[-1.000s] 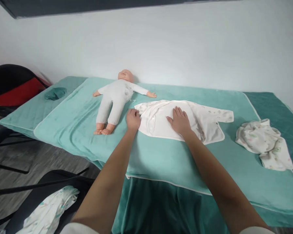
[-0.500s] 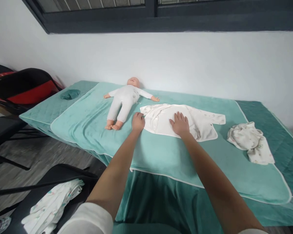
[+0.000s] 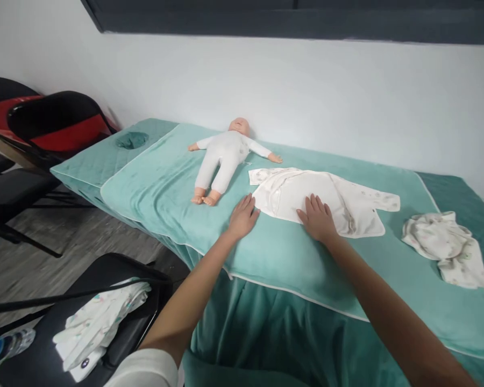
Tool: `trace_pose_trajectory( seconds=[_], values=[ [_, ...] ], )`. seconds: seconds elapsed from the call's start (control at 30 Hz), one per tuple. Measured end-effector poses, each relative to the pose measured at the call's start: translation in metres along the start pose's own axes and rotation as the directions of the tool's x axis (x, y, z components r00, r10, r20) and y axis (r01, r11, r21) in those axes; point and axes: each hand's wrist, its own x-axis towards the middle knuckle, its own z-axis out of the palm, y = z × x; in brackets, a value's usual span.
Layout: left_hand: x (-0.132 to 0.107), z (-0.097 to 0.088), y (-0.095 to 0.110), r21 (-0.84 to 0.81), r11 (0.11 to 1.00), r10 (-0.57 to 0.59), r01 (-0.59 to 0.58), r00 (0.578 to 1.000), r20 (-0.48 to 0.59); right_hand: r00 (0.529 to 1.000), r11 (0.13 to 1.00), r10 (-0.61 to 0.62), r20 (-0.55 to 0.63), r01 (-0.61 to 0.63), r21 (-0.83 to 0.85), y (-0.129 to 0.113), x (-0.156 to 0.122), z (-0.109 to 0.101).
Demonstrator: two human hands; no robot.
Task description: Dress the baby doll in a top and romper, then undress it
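Well left of the left hand (image 3: 242, 217), a clear plastic bottle (image 3: 13, 345) lay, contents unclear. Beyond that hand lay a plastic baby doll (image 3: 227, 147) in white. The left hand, fingers extended, held nothing, just beside a white printed long-sleeved fabric garment (image 3: 306, 186), spread but not yet smooth. The right hand (image 3: 319, 220) lay flat, ungripping, on it; farther right, white printed cloth (image 3: 443, 241) lay bunched.

The shirt (image 3: 318, 187) is matt cloth, the sheet (image 3: 274, 258) velvety.

1 baby doll (image 3: 225, 149), 1 baby top (image 3: 306, 185), 2 bunched-up cloths (image 3: 443, 242), 3 chairs (image 3: 58, 115), 1 bottle (image 3: 14, 346), 1 massage bed (image 3: 89, 157), 2 hands (image 3: 242, 217) lol
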Motion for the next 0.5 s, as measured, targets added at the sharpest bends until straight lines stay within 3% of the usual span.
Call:
trace_pose_trajectory(
  seconds=[0.1,0.13,0.2,0.27,0.33,0.4,0.5],
  values=[
    [-0.012,-0.034,0.001,-0.129,0.991,0.042,-0.019,0.982,0.183,0.988,0.982,-0.151,0.037,0.146,0.117,0.001,-0.002,-0.008],
    [-0.011,-0.050,-0.001,-0.168,0.985,0.071,-0.042,0.982,0.174,0.983,0.969,-0.180,0.024,0.173,0.175,-0.001,0.004,-0.011],
    [0.000,-0.084,-0.013,-0.197,0.978,0.070,-0.065,0.997,0.017,0.981,0.932,-0.195,-0.012,0.190,0.310,-0.012,0.028,-0.018],
    [0.023,-0.114,-0.036,-0.177,0.983,0.004,-0.041,0.979,-0.204,0.988,0.883,-0.155,-0.021,0.148,0.445,-0.034,0.068,-0.021],
    [0.051,-0.134,-0.066,-0.160,0.986,-0.101,0.043,0.921,-0.376,0.993,0.834,-0.121,-0.003,0.104,0.541,-0.063,0.120,-0.019],
    [0.077,-0.142,-0.094,-0.201,0.966,-0.227,0.160,0.897,-0.379,0.993,0.800,-0.115,-0.014,0.102,0.591,-0.094,0.178,-0.013],
    [0.103,-0.145,-0.121,-0.314,0.909,-0.353,0.274,0.907,-0.228,0.996,0.851,-0.080,-0.034,0.086,0.518,-0.134,0.263,0.000]
  ],
)
